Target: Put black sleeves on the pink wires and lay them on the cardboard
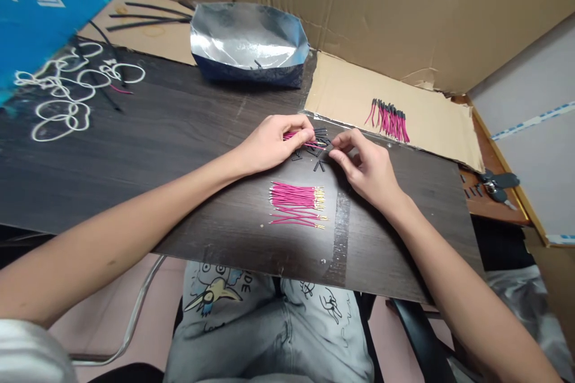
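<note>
My left hand [274, 142] is closed on a few short magenta wires [291, 135], pinched between thumb and forefinger. One wire end sticks out to the right. Facing that end, my right hand [369, 163] has its thumb and forefinger drawn together; whatever they pinch is too small to make out. Short black tubes [318, 166] lie loosely on the table under and between the hands. Nearer to me, a row of magenta wires [294, 197] lies side by side, with gold-coloured tips at the right ends and silvery tips at the left.
Behind the hands stands a silver-lined bag [249, 30] with a few black bits inside. Finished-looking magenta wires with black ends [390, 121] lie on a cardboard sheet [341, 87]. White rubber bands [67, 93] lie left, long black tubes [150, 21] behind them. Keys [498, 182] lie far right.
</note>
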`<action>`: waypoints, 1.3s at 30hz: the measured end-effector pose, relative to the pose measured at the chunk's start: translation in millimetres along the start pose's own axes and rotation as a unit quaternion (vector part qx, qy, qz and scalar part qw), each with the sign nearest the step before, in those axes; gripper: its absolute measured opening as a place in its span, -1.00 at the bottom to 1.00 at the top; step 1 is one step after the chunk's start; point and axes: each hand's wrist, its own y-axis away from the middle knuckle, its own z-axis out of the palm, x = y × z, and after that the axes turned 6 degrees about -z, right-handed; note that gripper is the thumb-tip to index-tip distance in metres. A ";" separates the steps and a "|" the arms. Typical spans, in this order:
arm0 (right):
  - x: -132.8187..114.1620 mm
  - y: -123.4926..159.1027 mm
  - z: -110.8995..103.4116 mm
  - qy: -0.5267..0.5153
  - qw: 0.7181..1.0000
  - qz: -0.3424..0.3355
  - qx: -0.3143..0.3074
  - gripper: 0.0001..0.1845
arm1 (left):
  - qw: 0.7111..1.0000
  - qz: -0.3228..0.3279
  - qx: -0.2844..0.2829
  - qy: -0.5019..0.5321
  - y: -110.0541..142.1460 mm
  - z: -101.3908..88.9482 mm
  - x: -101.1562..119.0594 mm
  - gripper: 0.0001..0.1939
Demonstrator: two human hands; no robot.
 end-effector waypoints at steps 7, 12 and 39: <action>-0.9 -0.3 1.5 -0.030 0.999 0.026 0.023 -0.89 | 0.998 -0.007 -0.010 0.063 -1.0 2.5 -0.2 -0.80; 0.2 -1.4 -6.6 0.030 0.999 0.029 -0.027 -0.92 | 0.977 -0.053 -0.020 0.204 -4.4 -0.3 -2.7 -0.75; -0.3 -2.1 -1.3 0.105 0.994 0.003 -0.037 -0.90 | 0.986 -0.023 -0.066 0.152 -2.1 -1.8 -0.1 -0.79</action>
